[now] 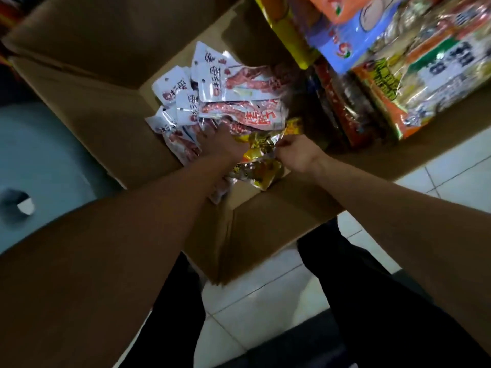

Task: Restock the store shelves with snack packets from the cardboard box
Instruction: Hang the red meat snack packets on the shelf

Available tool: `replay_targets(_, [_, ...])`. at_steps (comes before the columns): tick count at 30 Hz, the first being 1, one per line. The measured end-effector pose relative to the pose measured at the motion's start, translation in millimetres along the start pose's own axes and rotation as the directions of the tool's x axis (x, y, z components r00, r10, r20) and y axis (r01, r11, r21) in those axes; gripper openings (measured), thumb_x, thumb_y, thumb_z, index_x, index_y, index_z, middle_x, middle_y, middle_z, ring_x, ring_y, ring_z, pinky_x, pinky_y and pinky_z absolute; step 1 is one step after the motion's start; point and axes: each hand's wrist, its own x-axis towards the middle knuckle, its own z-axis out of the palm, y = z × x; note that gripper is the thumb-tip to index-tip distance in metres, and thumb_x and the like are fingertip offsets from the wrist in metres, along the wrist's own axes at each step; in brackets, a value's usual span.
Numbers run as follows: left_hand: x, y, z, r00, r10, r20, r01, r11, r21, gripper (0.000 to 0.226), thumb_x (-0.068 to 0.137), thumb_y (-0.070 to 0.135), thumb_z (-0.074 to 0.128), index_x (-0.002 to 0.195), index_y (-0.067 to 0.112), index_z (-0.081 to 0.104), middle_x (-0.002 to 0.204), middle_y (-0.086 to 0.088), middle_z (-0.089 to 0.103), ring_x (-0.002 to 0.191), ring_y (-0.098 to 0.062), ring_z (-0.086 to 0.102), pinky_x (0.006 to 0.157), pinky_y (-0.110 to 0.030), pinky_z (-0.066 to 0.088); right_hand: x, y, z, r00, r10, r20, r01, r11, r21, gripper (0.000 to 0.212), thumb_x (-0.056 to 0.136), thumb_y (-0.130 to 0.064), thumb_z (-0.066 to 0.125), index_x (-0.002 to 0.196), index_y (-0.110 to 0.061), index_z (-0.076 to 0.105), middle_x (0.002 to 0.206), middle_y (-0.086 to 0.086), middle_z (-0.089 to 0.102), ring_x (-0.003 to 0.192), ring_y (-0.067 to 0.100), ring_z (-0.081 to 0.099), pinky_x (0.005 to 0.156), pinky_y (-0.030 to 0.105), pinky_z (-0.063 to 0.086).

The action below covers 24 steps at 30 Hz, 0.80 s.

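Note:
An open cardboard box (111, 123) stands on the floor in front of me, holding several white-and-red snack packets (233, 83) and a few yellow foil packets (261, 151). My left hand (221, 143) reaches into the box, fingers spread down among the white-and-red packets. My right hand (295, 152) pinches the edge of a yellow foil packet near the box's right side. The packets under my left palm are hidden.
Store shelf stock rises at the upper right: large colourful snack bags (414, 75) and a yellow shelf edge (289, 33). A pale grey stool (34, 166) stands to the left of the box. White floor tiles (265, 296) and my dark trousers lie below.

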Motion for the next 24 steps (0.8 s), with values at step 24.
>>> replay_targets(24, [-23.9,-20.1,-37.3,0.879,-0.384,-0.281,0.065,0.682,-0.728,0.084,0.081,0.027,0.079,0.148,0.004,0.034,0.149,-0.017,0.036,0.137,-0.031,0.040,0.115,-0.037,0.034,68.0,-62.3,27.3,0.985,-0.163,-0.052,0.163,0.987,-0.004,0.072,0.083,-0.051,0.074,0.140,-0.016,0.048,0.136,0.015,0.051,0.118,0.032,0.056,0.103,0.043,0.047])
